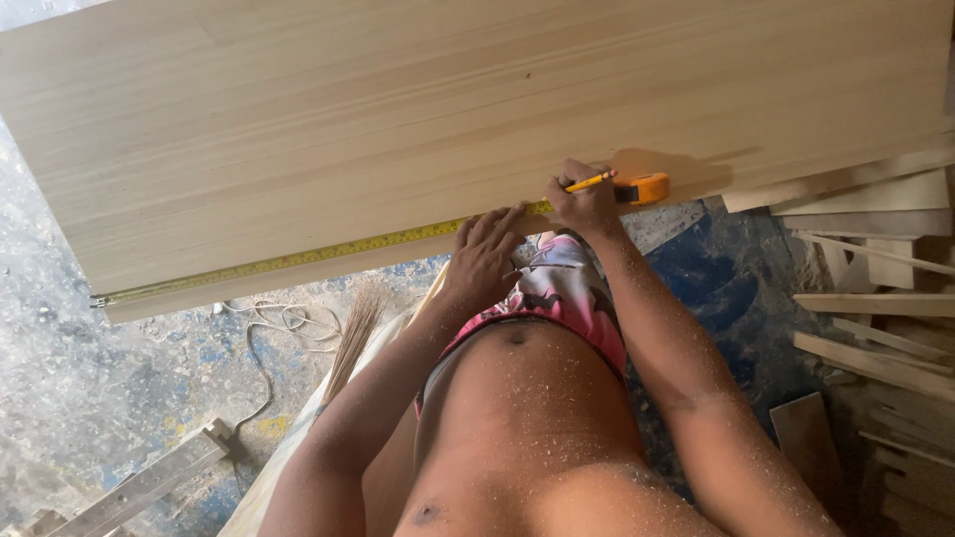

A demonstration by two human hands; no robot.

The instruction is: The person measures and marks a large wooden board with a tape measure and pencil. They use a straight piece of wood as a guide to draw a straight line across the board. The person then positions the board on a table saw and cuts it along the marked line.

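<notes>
Over plywood (398,129), right hand (585,204) seemingly grips pencil (590,181).

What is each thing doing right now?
Tape measure: pulled out along the board's near edge.
Tape case: lying on the board.
Pencil: held in right hand, tip at the tape.
Left hand: pressing the tape flat.
Wooden board: lying flat.

Wood offcuts (875,298), coiled cord (279,323), broom bristles (353,333), metal bar (149,482)
</notes>
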